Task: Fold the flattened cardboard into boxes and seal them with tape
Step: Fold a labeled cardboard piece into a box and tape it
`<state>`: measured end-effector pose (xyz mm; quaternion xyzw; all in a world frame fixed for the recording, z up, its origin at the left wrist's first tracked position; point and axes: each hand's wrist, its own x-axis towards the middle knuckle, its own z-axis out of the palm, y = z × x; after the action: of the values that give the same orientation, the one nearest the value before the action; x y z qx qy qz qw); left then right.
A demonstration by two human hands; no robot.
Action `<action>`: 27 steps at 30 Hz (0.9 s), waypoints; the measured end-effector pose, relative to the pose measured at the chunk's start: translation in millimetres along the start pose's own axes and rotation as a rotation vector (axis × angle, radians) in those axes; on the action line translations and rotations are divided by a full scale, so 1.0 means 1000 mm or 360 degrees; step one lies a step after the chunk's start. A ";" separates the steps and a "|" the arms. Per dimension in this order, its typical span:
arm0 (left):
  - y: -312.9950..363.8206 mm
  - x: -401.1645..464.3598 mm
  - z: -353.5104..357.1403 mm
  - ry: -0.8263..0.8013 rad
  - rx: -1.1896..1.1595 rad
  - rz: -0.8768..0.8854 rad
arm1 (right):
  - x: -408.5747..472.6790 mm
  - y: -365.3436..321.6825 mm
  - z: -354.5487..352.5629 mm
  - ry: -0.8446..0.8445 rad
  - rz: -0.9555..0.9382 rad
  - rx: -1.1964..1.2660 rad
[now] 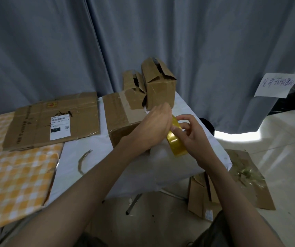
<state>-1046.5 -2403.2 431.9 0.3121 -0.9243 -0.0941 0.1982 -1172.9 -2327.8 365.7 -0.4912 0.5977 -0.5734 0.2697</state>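
Observation:
A roll of yellow-brown tape [176, 144] is held up between both hands over the white table [89, 145]. My left hand [154, 127] grips the roll's upper left side. My right hand [195, 138] holds its right side, thumb and fingers picking at the top of the roll. Just behind the hands stands a folded cardboard box [120, 113] with a grey tape strip across its top. A flattened cardboard sheet [54, 120] with a white shipping label lies to the left.
Two smaller folded boxes [154, 86] with ragged flaps stand at the table's far end. A torn cardboard strip [82, 161] lies on the table. An orange checked cloth [14, 180] covers the left side. Cardboard pieces [232, 184] and tape scraps lie on the floor at right.

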 end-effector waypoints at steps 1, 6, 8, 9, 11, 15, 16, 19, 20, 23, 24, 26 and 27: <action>-0.002 0.000 -0.004 -0.0051 -0.0116 -0.0030 | 0.000 -0.001 -0.001 -0.0005 0.0015 -0.0002; -0.010 0.005 -0.015 -0.0140 -0.0397 -0.0183 | -0.005 -0.010 -0.003 -0.0027 0.0065 0.0105; -0.007 0.009 -0.017 -0.0088 -0.0498 -0.0247 | -0.007 -0.019 -0.006 -0.0012 0.0190 0.0155; -0.005 0.010 -0.018 -0.0065 -0.0533 -0.0284 | -0.009 -0.025 -0.009 0.0006 0.0273 0.0180; -0.001 0.012 -0.023 0.0000 -0.0570 -0.0341 | -0.013 -0.033 -0.016 0.0035 0.0393 0.0229; 0.010 0.011 -0.040 0.0145 -0.0673 -0.0394 | -0.026 -0.044 -0.036 -0.0070 0.0417 0.0411; 0.012 0.009 -0.044 0.0175 -0.0682 -0.0398 | -0.028 -0.048 -0.040 -0.0097 0.0371 0.0408; 0.012 0.002 -0.063 0.0290 -0.0746 -0.0474 | -0.025 -0.064 -0.046 -0.0096 0.0294 0.0166; 0.008 -0.003 -0.070 0.0324 -0.0796 -0.0527 | -0.021 -0.068 -0.046 -0.0037 0.0293 -0.0015; -0.012 -0.024 -0.086 0.0390 -0.0890 -0.0687 | -0.012 -0.077 -0.039 0.0040 0.0333 -0.0784; -0.020 -0.032 -0.089 0.0402 -0.0915 -0.0750 | -0.010 -0.081 -0.036 -0.0015 0.0351 -0.0906; -0.035 -0.047 -0.090 0.0398 -0.1003 -0.0887 | -0.010 -0.085 -0.036 -0.0222 0.0398 -0.0805; -0.043 -0.053 -0.091 0.0413 -0.1039 -0.0938 | -0.010 -0.085 -0.038 -0.0361 0.0393 -0.0716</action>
<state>-946.0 -2409.0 484.8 0.4920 -0.6857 -0.3930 0.3652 -1179.4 -2290.4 451.8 -0.5232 0.7313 -0.3304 0.2868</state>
